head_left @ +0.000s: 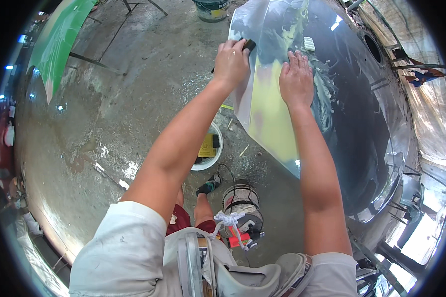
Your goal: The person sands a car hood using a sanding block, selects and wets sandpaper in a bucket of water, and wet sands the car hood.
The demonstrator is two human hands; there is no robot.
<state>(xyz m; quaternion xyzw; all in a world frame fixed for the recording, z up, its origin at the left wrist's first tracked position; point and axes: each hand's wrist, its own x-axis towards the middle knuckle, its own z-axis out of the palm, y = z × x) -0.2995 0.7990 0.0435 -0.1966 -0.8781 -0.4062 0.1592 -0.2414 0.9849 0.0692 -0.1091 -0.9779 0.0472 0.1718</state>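
My left hand (231,62) is wrapped round a dark block (249,45), which looks like a sanding block, at the left edge of a large glossy car panel (354,148). The block's ends show past my fingers; the rest is hidden under the hand. On the panel's upper part my right hand (297,81) lies flat, fingers stretched forward. Beneath it runs a pale yellow-green sanded patch (272,116), with milky grey wet slurry (323,96) beside it. A small white ridged block (309,43) rests on the panel just beyond my right fingertips.
A white basin (220,156) with a yellow item inside stands on the wet concrete floor (104,128). Nearer me is a stained bucket (241,198) with cables over it. Another bucket (211,10) stands far ahead. A green panel (62,42) and metal stand (99,63) are at the left.
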